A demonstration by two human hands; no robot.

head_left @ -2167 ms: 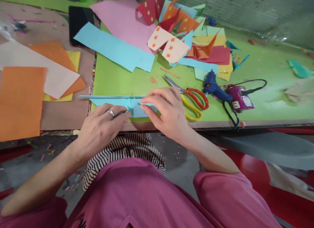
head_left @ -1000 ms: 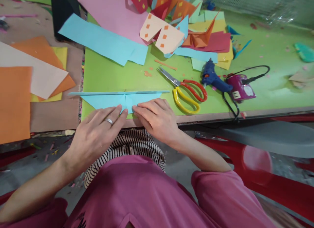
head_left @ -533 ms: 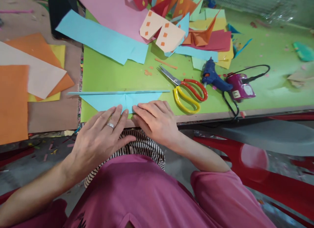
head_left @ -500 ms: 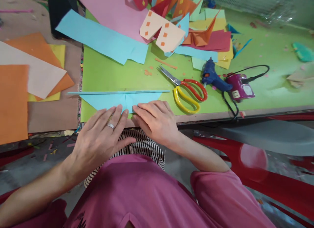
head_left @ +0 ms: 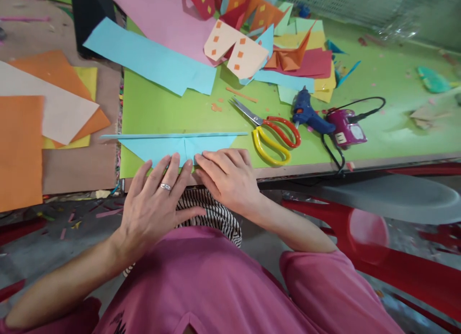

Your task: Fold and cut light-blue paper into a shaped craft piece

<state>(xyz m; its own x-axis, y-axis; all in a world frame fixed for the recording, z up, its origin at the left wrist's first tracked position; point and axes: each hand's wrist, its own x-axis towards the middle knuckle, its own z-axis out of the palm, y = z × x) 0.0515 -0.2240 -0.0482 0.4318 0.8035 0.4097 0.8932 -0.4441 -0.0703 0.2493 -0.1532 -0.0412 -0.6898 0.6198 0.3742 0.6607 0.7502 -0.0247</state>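
A folded light-blue paper piece (head_left: 169, 144) lies flat on the green mat (head_left: 169, 108) near the table's front edge, with a long straight top edge and a centre crease. My left hand (head_left: 156, 202), a ring on one finger, has its fingers spread, and the fingertips rest on the paper's near edge. My right hand (head_left: 225, 178) lies beside it, fingers together and pressing the paper's near right part flat.
Red-and-yellow scissors (head_left: 272, 135), a blue glue gun (head_left: 309, 115) and a purple device with a black cord (head_left: 345, 127) lie to the right. Coloured sheets and folded paper shapes (head_left: 237, 46) fill the back. Orange and cream sheets (head_left: 32, 118) sit at left.
The blue paper went from partly lifted between my fingers to lying flat. My left hand has since slid back toward me and spread its fingers; my right hand keeps pressing.
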